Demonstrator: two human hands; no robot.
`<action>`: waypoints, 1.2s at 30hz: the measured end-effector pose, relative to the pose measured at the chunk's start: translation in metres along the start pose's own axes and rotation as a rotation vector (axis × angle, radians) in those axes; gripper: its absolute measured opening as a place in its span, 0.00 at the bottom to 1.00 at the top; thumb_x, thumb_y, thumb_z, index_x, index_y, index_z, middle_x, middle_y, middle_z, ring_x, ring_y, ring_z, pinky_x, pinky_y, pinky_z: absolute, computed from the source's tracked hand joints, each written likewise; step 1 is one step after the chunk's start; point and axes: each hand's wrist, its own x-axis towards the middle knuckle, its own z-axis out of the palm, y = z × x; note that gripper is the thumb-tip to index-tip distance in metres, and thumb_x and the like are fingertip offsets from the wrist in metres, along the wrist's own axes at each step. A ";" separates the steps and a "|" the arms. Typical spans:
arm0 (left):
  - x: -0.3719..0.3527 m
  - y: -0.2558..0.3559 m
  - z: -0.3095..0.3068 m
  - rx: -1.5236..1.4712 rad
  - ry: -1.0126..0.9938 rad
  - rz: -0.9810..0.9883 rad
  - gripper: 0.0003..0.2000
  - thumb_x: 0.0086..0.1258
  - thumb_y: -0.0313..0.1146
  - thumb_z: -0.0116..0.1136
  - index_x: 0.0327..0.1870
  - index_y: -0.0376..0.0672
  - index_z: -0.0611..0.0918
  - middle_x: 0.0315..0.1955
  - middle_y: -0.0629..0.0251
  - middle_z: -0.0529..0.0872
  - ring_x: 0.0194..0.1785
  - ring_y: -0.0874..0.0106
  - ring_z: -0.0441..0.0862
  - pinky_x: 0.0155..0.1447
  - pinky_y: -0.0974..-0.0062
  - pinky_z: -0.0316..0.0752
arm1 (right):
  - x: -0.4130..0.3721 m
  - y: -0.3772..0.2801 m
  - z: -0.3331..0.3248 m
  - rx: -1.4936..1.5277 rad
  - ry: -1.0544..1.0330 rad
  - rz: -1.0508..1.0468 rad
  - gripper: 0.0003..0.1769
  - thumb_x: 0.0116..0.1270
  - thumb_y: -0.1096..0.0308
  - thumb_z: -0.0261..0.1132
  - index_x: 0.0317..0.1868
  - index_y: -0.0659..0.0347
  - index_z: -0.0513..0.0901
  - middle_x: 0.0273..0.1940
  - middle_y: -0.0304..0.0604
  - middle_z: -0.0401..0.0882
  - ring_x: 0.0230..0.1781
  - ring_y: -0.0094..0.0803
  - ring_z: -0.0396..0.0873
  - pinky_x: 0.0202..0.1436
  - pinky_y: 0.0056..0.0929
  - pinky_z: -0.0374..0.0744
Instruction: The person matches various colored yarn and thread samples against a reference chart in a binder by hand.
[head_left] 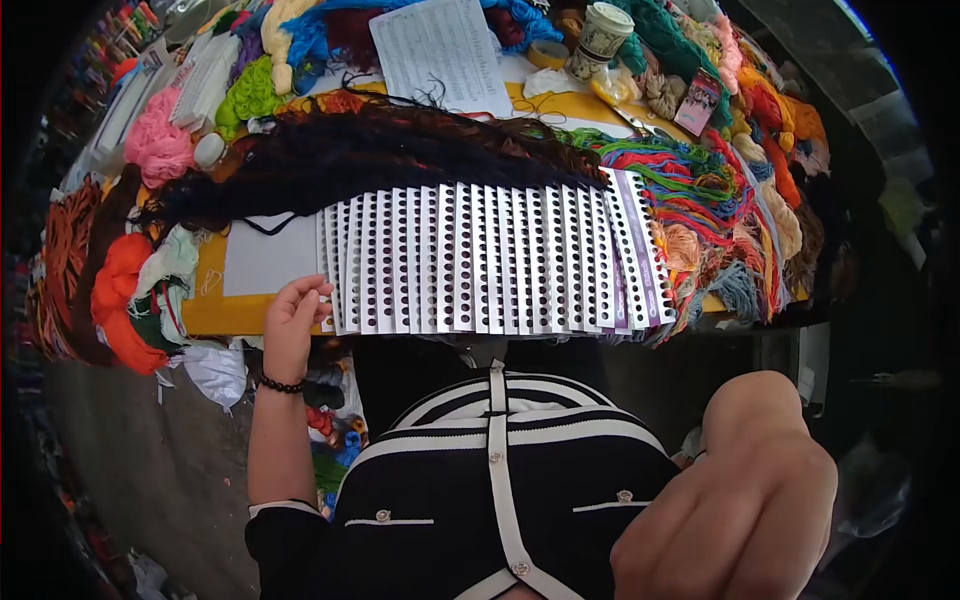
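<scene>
My left hand [293,312], with a dark bead bracelet [281,384] at the wrist, is beside the left end of a row of overlapping white punched cards [480,260]. Its fingers are bent towards the thumb; whatever may be pinched there is too small to make out. Close to the camera at lower right, my right hand [725,500] is raised with its fingers curled down and its fingertips hidden. Dark thread [330,150] lies in a long bundle across the cards' upper ends. Multicoloured threads [690,195] spread out on the right.
Coloured yarn skeins ring the yellow table [230,316], including pink [160,138] and orange [125,290]. Behind the dark thread lie a printed sheet [440,55], a patterned cup [600,40], a tape roll [547,54] and scissors [640,124]. A small jar [210,152] stands left.
</scene>
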 end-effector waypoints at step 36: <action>0.129 0.015 0.015 0.649 -0.033 0.273 0.15 0.65 0.24 0.54 0.53 0.38 0.76 0.42 0.65 0.78 0.42 0.78 0.76 0.49 0.81 0.73 | -0.054 0.105 -0.314 -1.513 0.921 0.072 0.41 0.51 0.70 0.71 0.64 0.65 0.61 0.56 0.52 0.71 0.59 0.42 0.70 0.61 0.35 0.68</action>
